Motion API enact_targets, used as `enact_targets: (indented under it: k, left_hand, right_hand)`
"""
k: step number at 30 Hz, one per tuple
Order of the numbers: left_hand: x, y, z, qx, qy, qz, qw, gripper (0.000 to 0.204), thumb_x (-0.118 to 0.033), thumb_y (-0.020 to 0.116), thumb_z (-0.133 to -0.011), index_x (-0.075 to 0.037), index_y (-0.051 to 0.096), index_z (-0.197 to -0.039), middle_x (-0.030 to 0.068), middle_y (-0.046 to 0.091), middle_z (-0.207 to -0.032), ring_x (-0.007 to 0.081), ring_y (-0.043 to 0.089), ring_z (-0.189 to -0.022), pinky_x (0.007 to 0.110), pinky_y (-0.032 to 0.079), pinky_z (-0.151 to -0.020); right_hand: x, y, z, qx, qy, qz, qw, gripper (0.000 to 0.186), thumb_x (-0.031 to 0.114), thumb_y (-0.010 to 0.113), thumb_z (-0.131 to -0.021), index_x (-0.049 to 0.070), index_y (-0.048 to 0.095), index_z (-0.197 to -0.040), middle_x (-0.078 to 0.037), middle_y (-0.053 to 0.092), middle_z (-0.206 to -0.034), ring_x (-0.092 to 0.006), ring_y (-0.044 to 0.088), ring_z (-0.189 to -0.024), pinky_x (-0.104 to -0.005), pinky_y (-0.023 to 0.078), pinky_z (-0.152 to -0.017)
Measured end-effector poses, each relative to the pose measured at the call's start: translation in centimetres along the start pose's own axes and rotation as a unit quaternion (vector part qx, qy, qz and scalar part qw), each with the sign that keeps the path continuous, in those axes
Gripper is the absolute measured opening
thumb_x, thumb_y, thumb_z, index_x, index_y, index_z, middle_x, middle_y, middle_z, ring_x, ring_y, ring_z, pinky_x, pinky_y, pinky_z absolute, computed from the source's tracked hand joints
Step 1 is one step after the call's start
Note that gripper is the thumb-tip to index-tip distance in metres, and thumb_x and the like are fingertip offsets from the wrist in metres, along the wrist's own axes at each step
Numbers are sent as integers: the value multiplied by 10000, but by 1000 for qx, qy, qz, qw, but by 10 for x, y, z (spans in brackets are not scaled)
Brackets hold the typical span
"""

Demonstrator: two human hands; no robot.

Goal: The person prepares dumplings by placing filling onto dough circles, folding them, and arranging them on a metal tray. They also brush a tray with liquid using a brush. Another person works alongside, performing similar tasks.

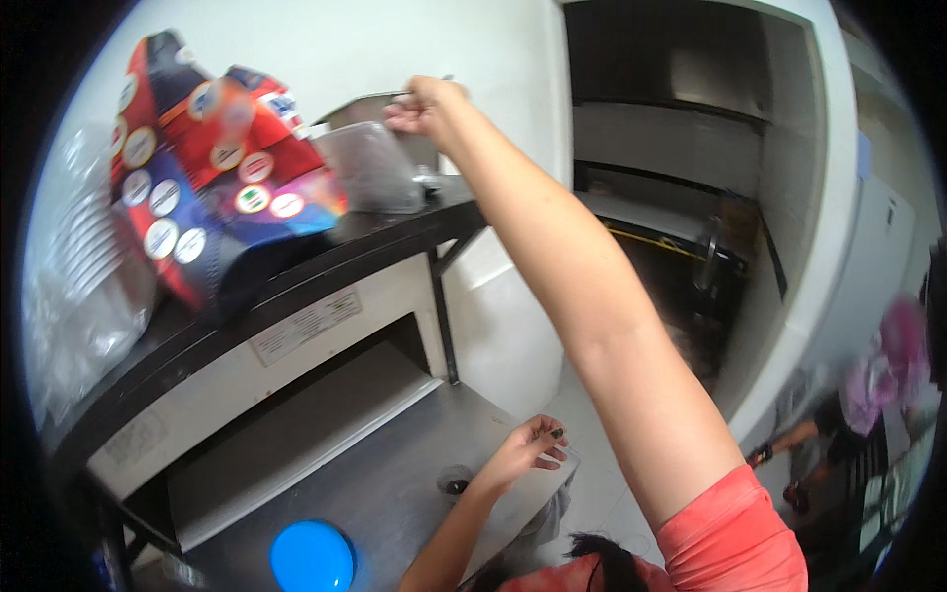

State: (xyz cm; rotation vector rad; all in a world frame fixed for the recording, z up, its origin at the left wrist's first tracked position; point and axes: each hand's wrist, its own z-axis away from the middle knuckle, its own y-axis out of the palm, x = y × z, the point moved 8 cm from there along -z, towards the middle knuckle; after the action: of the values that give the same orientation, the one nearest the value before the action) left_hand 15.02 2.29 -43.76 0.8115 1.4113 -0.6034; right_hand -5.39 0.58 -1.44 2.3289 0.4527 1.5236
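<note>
My right hand [422, 107] is raised to the black shelf [276, 281], fingers curled at the top of a metal container [424, 153]; what they grip is unclear. Just below it stands a translucent plastic container [365, 168]. To their left are a red and blue bag [212, 178] covered in round stickers and clear bagged stacked cups [89, 257]. Lower down, my left hand [528, 449], fingers loosely curled, holds a small dark object [556, 434] over the steel counter [404, 498]. A blue round lid or container [312, 555] lies on that counter.
A white cubby [276, 434] sits under the shelf. At the right is a recessed opening [661, 138] with dark shelves and some equipment, beside a pale door or panel [858, 276]. A person in pink [868, 395] is at the far right, near the floor.
</note>
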Motion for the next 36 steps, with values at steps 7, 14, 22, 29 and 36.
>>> enact_targets:
  k: [7,14,22,29,36]
  left_hand:
    - [53,113,-12,107,-11,-24,994,254,-196,515,-874,-37,482,-1069,95,562,-949,192,590,-812,313,509,-686]
    - [189,355,82,327,-169,-101,924,183,-165,506,-878,-63,506,-1030,64,577,-895,152,594,-759,268,511,-644]
    - [358,619,265,667,-181,-312,652,233,-188,548,-837,-26,536,-1003,51,591,-822,131,580,-700,256,480,-597]
    - [374,874,407,793,93,-247,549,238,-137,566,-794,-3,572,-991,60,613,-809,117,591,-705,270,486,-638]
    - [371,1097,508,691,277,-127,656,170,-96,579,-747,-20,621,-894,125,616,-795,225,610,-720,320,477,-651]
  right_hand:
    - [58,-113,184,70,-80,196,975,420,374,436,-899,-8,590,-818,-141,649,-812,-208,648,-677,-293,490,-587]
    - [11,-406,672,-174,-69,254,949,227,246,550,-881,29,589,-826,-46,611,-763,-95,578,-668,-225,453,-543]
    - [26,-376,1269,-753,-90,154,633,141,101,500,-848,75,631,-893,-18,624,-763,-83,602,-667,-213,486,-555]
    - [87,-245,1500,-884,-196,202,373,127,62,553,-806,36,602,-920,-28,613,-775,-92,584,-684,-208,476,-604]
    - [96,-259,1712,-946,-84,247,191,127,99,585,-750,44,622,-857,-40,608,-684,-111,559,-625,-260,444,-583]
